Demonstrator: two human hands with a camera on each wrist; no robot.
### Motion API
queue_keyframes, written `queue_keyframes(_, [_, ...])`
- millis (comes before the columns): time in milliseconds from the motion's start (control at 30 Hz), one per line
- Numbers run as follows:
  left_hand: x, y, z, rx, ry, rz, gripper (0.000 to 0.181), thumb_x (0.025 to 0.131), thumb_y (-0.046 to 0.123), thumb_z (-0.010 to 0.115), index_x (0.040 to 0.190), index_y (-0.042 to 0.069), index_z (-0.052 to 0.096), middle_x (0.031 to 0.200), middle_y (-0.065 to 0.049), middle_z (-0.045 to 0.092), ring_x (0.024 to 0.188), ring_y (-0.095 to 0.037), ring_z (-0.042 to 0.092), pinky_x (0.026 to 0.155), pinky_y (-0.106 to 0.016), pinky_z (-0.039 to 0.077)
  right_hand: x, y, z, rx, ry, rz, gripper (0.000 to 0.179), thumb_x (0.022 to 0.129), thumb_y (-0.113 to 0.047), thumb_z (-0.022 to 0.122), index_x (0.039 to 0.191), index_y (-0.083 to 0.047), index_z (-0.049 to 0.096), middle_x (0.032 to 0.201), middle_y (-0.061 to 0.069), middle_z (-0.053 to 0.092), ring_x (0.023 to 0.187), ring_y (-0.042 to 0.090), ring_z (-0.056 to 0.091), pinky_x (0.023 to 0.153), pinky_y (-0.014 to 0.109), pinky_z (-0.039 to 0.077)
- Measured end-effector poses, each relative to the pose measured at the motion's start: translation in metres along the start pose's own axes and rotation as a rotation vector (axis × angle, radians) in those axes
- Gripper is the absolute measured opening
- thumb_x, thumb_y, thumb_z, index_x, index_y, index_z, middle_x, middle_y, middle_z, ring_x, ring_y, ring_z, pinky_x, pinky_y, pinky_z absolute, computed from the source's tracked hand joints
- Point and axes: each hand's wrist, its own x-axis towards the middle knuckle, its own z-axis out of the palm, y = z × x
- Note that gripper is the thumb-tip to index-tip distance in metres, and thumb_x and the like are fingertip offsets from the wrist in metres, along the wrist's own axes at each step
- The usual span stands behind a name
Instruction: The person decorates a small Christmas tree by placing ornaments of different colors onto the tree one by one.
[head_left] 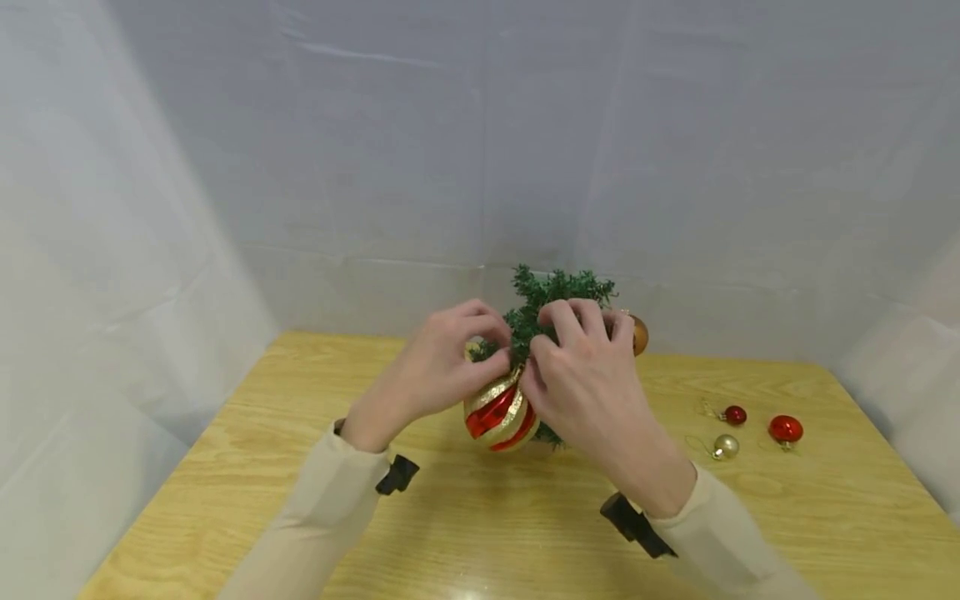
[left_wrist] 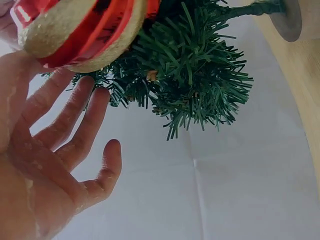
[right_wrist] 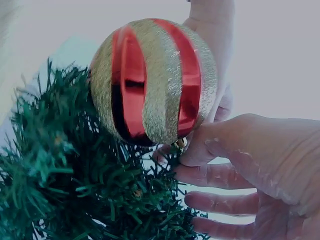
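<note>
A small green artificial Christmas tree [head_left: 562, 287] stands near the table's back edge, with a large red-and-gold striped bauble [head_left: 501, 417] at its near side. My right hand [head_left: 588, 375] pinches at the bauble's gold cap [right_wrist: 180, 144] between thumb and index finger. The other right fingers reach along the needles. My left hand [head_left: 457, 358] is on the other side, its curled thumb and index finger meeting on a branch [head_left: 517, 342] just above the bauble. In the left wrist view, the bauble hides those fingertips; the remaining left fingers [left_wrist: 80, 120] are loosely bent.
An orange-gold bauble [head_left: 640, 335] shows at the tree's right. On the wooden table [head_left: 442, 533], to the right, lie a small dark red bauble [head_left: 735, 415], a small gold bauble [head_left: 726, 447] and a larger red one [head_left: 786, 429]. White sheeting [head_left: 480, 167] hangs behind.
</note>
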Motion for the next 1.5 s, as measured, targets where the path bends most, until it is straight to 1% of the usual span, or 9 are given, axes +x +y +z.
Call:
queue_keyframes(233, [-0.004, -0.002, -0.005, -0.054, 0.092, 0.077, 0.010, 0.095, 0.011, 0.069, 0.103, 0.012, 0.075, 0.107, 0.000, 0.070, 0.096, -0.018, 0.069, 0.089, -0.033, 0.056, -0.003, 0.003, 0.003, 0.023, 0.056, 0.000, 0.017, 0.092, -0.016, 0.070, 0.075, -0.013, 0.073, 0.114, 0.013, 0.066, 0.110, 0.037, 0.058, 0.090, 0.059, 0.044])
queue_keyframes(367, [-0.005, -0.001, -0.006, -0.074, 0.119, 0.110, 0.014, 0.094, 0.014, 0.072, 0.107, 0.012, 0.075, 0.109, 0.000, 0.071, 0.097, -0.020, 0.070, 0.089, -0.032, 0.056, -0.006, 0.006, 0.004, 0.062, 0.076, 0.009, 0.014, 0.090, -0.017, 0.072, 0.077, -0.013, 0.074, 0.115, 0.013, 0.066, 0.111, 0.038, 0.057, 0.091, 0.061, 0.044])
queue_keyframes(533, [-0.005, -0.001, -0.006, -0.085, 0.129, 0.131, 0.014, 0.094, 0.014, 0.073, 0.108, 0.012, 0.074, 0.109, 0.000, 0.071, 0.096, -0.018, 0.069, 0.088, -0.030, 0.056, -0.011, 0.014, 0.003, 0.173, 0.175, -0.013, 0.008, 0.086, -0.014, 0.076, 0.079, -0.012, 0.074, 0.116, 0.016, 0.066, 0.111, 0.041, 0.058, 0.091, 0.063, 0.044])
queue_keyframes(667, [-0.004, -0.001, -0.005, -0.098, 0.135, 0.155, 0.013, 0.094, 0.013, 0.073, 0.107, 0.012, 0.074, 0.108, 0.000, 0.071, 0.097, -0.015, 0.068, 0.089, -0.029, 0.056, -0.018, 0.026, -0.003, 0.271, 0.264, -0.032, 0.002, 0.083, -0.008, 0.075, 0.084, -0.008, 0.074, 0.114, 0.019, 0.067, 0.106, 0.042, 0.060, 0.085, 0.061, 0.045])
queue_keyframes(733, [-0.003, -0.002, -0.005, -0.098, 0.137, 0.168, 0.013, 0.093, 0.013, 0.074, 0.106, 0.011, 0.075, 0.107, 0.000, 0.071, 0.097, -0.013, 0.068, 0.089, -0.028, 0.056, -0.023, 0.033, -0.007, 0.306, 0.279, -0.024, 0.006, 0.082, -0.007, 0.075, 0.088, -0.006, 0.074, 0.114, 0.019, 0.067, 0.104, 0.040, 0.060, 0.084, 0.059, 0.045])
queue_keyframes(833, [-0.003, -0.002, -0.004, -0.088, 0.145, 0.187, 0.012, 0.093, 0.012, 0.074, 0.105, 0.011, 0.075, 0.106, 0.000, 0.071, 0.096, -0.011, 0.067, 0.089, -0.028, 0.056, -0.029, 0.045, -0.010, 0.336, 0.292, 0.008, 0.016, 0.081, -0.006, 0.073, 0.097, -0.004, 0.074, 0.114, 0.019, 0.068, 0.102, 0.039, 0.061, 0.085, 0.057, 0.046])
queue_keyframes(1067, [-0.002, -0.002, 0.001, -0.095, 0.144, 0.205, 0.011, 0.093, 0.012, 0.075, 0.104, 0.012, 0.075, 0.105, 0.002, 0.071, 0.096, -0.008, 0.068, 0.088, -0.029, 0.058, -0.051, 0.077, -0.009, 0.322, 0.288, 0.089, 0.036, 0.081, -0.005, 0.071, 0.117, 0.001, 0.070, 0.117, 0.023, 0.067, 0.107, 0.042, 0.061, 0.089, 0.053, 0.047])
queue_keyframes(1367, [0.000, 0.001, 0.010, -0.086, 0.168, 0.274, 0.014, 0.091, 0.011, 0.076, 0.105, 0.009, 0.075, 0.102, -0.001, 0.073, 0.093, -0.011, 0.069, 0.086, -0.033, 0.059, -0.085, 0.122, 0.006, 0.255, 0.250, 0.147, 0.037, 0.078, -0.005, 0.072, 0.115, 0.001, 0.071, 0.115, 0.021, 0.068, 0.100, 0.039, 0.063, 0.076, 0.043, 0.041])
queue_keyframes(1500, [0.001, 0.003, 0.013, -0.038, 0.194, 0.306, 0.015, 0.090, 0.013, 0.078, 0.104, 0.010, 0.075, 0.100, 0.000, 0.073, 0.091, -0.011, 0.069, 0.086, -0.032, 0.055, -0.099, 0.142, 0.013, 0.216, 0.222, 0.163, 0.035, 0.078, -0.007, 0.071, 0.112, 0.003, 0.071, 0.111, 0.023, 0.068, 0.098, 0.042, 0.063, 0.076, 0.049, 0.045])
